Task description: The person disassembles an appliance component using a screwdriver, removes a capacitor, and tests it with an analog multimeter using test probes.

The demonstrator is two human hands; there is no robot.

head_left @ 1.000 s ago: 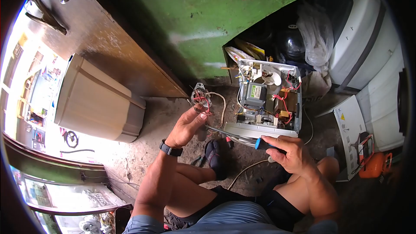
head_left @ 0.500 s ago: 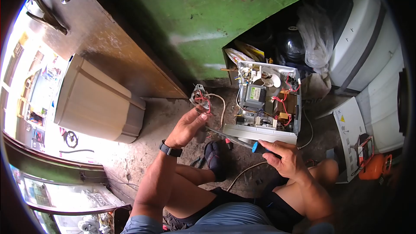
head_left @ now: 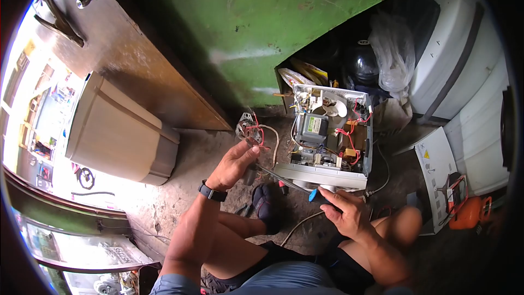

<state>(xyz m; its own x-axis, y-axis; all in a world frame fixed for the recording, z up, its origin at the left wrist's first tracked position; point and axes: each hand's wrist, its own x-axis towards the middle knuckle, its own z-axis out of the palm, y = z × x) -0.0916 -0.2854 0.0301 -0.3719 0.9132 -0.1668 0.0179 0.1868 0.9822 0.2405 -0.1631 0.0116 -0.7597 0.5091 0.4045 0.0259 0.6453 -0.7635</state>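
Note:
My left hand [head_left: 233,166] is closed, thumb and fingers pinched at the red wires of a motor-like metal part [head_left: 247,126]. That part sits just beyond my fingertips; exactly where I grip it is partly hidden. In my right hand [head_left: 347,214] is a screwdriver [head_left: 285,180] with a blue-ended handle. Its long shaft points left, its tip close below my left fingers. In front of me lies an opened microwave oven [head_left: 322,173], its cover off, with a transformer-like block [head_left: 312,127], a white fan and red wires exposed inside.
A pale cable [head_left: 277,141] runs across the floor beside the microwave. White sheet-metal panel [head_left: 436,155] and an orange tool [head_left: 474,211] are at right. A large beige bin [head_left: 117,131] stands left by the wooden door [head_left: 147,60]. A plastic bag [head_left: 394,54] hangs at the back.
The view has shifted slightly, so the microwave appears a little lower and further left. My right hand and the screwdriver sit a little lower and left in view. Both grips look the same.

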